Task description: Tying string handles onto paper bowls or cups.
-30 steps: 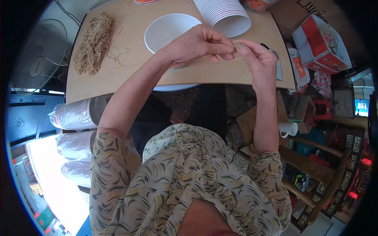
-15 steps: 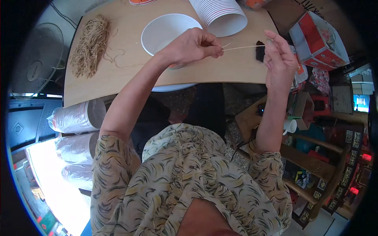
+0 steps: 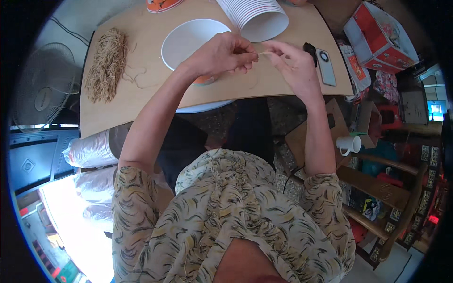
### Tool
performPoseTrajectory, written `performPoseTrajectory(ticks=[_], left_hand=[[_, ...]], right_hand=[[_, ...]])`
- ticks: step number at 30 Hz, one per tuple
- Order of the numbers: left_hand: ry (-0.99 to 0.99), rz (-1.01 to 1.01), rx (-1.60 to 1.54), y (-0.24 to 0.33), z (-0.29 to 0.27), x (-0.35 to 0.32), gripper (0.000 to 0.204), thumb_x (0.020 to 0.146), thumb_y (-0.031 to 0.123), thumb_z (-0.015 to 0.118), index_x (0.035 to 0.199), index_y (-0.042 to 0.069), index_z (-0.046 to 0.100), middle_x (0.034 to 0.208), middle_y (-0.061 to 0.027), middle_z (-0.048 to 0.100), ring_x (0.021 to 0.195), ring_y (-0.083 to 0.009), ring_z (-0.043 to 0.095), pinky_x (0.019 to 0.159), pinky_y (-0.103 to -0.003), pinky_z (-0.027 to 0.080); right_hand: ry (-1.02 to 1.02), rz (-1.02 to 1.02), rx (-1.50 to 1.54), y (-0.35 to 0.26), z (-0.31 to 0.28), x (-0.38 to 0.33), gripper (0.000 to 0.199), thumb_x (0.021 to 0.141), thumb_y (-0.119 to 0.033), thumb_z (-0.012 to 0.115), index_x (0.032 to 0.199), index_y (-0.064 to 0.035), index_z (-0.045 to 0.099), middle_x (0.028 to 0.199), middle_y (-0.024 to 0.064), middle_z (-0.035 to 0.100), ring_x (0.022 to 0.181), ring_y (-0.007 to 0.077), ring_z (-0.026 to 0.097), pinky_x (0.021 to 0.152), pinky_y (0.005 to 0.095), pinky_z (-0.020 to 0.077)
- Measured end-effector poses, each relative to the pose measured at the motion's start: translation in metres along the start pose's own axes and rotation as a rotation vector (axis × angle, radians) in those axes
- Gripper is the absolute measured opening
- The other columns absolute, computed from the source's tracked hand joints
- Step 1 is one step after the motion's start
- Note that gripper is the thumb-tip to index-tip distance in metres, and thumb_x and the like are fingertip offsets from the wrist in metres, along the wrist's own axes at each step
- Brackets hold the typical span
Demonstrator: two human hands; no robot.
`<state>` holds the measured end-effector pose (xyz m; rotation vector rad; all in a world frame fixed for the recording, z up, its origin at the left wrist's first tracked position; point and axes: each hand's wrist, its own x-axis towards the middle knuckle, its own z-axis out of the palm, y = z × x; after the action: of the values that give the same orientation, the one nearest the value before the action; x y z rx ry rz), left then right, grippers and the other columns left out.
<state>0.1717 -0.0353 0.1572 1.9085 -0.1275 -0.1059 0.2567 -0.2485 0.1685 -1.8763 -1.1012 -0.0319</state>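
My left hand (image 3: 224,53) and my right hand (image 3: 292,66) meet above the wooden table (image 3: 226,89), and each pinches an end of a thin tan string (image 3: 262,53). Only a short piece of the string shows between the fingertips. Just behind my left hand stands a white bowl (image 3: 188,37). A pile of the same tan strings (image 3: 106,63) lies at the table's left side, with a few loose strands beside it.
A stack of white paper cups (image 3: 257,16) lies on its side at the back. A phone (image 3: 325,66) and a small black object (image 3: 310,48) lie to the right. A fan (image 3: 42,89) stands left; boxes (image 3: 380,33), a mug (image 3: 348,144) and clutter sit on the right.
Half a second ago my hands were apart with the string stretched between them. Now my right hand has come back in to my left and the string span is short.
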Motion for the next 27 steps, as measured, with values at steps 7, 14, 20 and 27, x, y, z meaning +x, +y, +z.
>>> performPoseTrajectory(ticks=[7, 14, 20, 27], left_hand=[[-0.011, -0.058, 0.042, 0.010, -0.001, -0.004, 0.021, 0.102, 0.023, 0.061, 0.102, 0.005, 0.070, 0.082, 0.0013, 0.070, 0.075, -0.0050, 0.066, 0.058, -0.021, 0.049], [0.022, 0.001, -0.183, -0.003, -0.001, -0.002, 0.021, 0.101, 0.018, 0.064, 0.105, -0.001, 0.072, 0.086, -0.0035, 0.072, 0.077, -0.0082, 0.067, 0.070, -0.022, 0.056], [0.038, 0.029, -0.321, -0.012, -0.005, -0.005, 0.027, 0.104, 0.020, 0.059, 0.112, -0.003, 0.070, 0.094, -0.0067, 0.073, 0.084, -0.0103, 0.068, 0.078, -0.023, 0.057], [-0.047, -0.035, -0.301, -0.008, -0.011, -0.007, 0.035, 0.108, 0.030, 0.049, 0.116, -0.001, 0.065, 0.101, -0.0060, 0.071, 0.086, -0.0082, 0.066, 0.078, -0.022, 0.056]], right_hand=[[-0.118, 0.163, -0.020, 0.005, 0.004, 0.002, 0.018, 0.093, -0.011, 0.070, 0.105, 0.0020, 0.071, 0.088, 0.0039, 0.071, 0.083, 0.0089, 0.062, 0.077, 0.0258, 0.0513], [0.005, 0.216, 0.415, 0.024, 0.023, -0.003, 0.015, 0.099, -0.014, 0.065, 0.103, 0.0001, 0.068, 0.091, -0.0015, 0.067, 0.083, 0.0058, 0.062, 0.076, 0.0229, 0.0493], [-0.037, 0.395, 0.739, 0.020, 0.034, -0.007, 0.016, 0.103, -0.016, 0.058, 0.102, -0.0010, 0.063, 0.079, -0.0004, 0.061, 0.070, 0.0062, 0.058, 0.063, 0.0231, 0.0467], [0.007, 0.483, 0.714, 0.007, 0.028, -0.003, 0.015, 0.100, -0.017, 0.063, 0.099, -0.0020, 0.064, 0.075, -0.0055, 0.054, 0.064, 0.0021, 0.047, 0.055, 0.0203, 0.0366]])
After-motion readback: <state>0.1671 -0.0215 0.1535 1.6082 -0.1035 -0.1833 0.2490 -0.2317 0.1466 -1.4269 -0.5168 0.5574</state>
